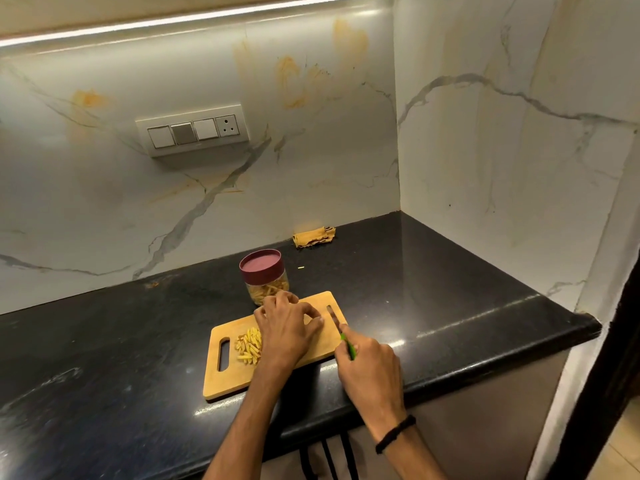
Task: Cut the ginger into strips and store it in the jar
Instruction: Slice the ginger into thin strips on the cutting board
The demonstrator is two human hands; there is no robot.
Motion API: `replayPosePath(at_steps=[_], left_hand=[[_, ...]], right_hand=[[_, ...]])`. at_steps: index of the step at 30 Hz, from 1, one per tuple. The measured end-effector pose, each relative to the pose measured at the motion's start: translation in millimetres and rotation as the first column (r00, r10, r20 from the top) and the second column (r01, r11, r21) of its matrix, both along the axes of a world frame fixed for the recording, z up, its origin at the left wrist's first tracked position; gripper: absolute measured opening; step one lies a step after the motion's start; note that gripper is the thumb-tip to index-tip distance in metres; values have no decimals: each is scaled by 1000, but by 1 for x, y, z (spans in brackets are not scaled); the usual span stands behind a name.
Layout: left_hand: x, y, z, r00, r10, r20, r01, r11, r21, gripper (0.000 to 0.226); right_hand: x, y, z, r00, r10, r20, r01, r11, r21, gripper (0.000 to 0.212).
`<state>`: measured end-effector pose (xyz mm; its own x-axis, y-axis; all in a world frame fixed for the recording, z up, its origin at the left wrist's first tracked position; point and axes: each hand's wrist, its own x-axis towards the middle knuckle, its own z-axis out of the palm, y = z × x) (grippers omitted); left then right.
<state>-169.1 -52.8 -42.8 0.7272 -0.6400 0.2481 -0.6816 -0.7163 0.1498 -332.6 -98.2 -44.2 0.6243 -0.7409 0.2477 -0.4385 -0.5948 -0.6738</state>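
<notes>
A wooden cutting board (225, 379) lies on the black counter. A pile of yellow ginger strips (248, 344) sits on its left part. My left hand (285, 327) rests over the board's middle with curled fingers, hiding whatever ginger lies under it. My right hand (369, 365) grips a green-handled knife (348, 344), its blade blurred over the board's right end, just right of my left fingertips. Behind the board stands a clear jar (265, 277) with a maroon lid on it and ginger strips inside.
A crumpled yellow cloth (313, 236) lies at the back by the wall. One stray ginger bit (301, 268) sits right of the jar. The counter's rounded front edge (485, 358) runs close to my right hand. A switch panel (194, 133) is on the marble wall.
</notes>
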Motion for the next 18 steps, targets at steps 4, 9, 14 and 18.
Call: replayPosePath(at_steps=[4,9,14,18], left_hand=[[2,13,3,999,40,-6,-40,999,-31,34],[8,17,5,999,-19,-40,17,999,-46,25],[7,10,2,997,-47,-57,46,999,-23,24],[7,9,0,997,-6,-73,1,998,-63,24]], right_hand=[[7,8,0,997,-4,-73,0,999,-53,43],[8,8,-2,997,0,-81,-5,998,-62,43],[9,10,-2,997,21,-72,-25,998,-52,44],[10,11,0,995,48,-84,-53,997,-57,43]])
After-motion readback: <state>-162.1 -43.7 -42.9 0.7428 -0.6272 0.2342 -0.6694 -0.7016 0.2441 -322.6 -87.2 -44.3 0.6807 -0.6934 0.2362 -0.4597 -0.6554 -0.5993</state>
